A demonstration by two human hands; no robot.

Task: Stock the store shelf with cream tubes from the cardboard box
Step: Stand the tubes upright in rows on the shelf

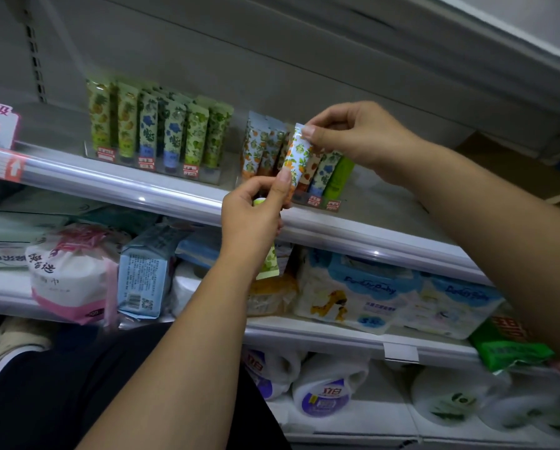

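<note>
Step in hand: seating the orange tube (296,157) in the right row (324,172) on the shelf (386,203). The tube hangs in the air just before that row, over the shelf's front edge and not yet on the board.

The right hand (353,134) pinches the flat crimped top between thumb and fingertips. The left hand (252,216) is curled, its thumb and fingers nipping the tube's lower end. The same hand clasps a green tube (270,259) in the palm, its cap poking out on top and its body sticking out below.

Long axis is near upright with a slight lean, the crimp up and a little toward the shelf's right end, the cap end down and a little left. The cap itself is hidden behind the left thumb. The printed face looks toward the camera.

To do it well, I'd guess: cap goes down, same as the standing tubes. Straighten the lean and slide the tube back past the front edge into a gap in the right row. Guide from the crimp and let go of the lower end first — the row is packed and leaning, so a sideways push could topple its neighbours. Keep the print facing out. The green one likely belongs elsewhere, maybe the left row (161,131) nearer the shelf's left end — can't tell.
</note>
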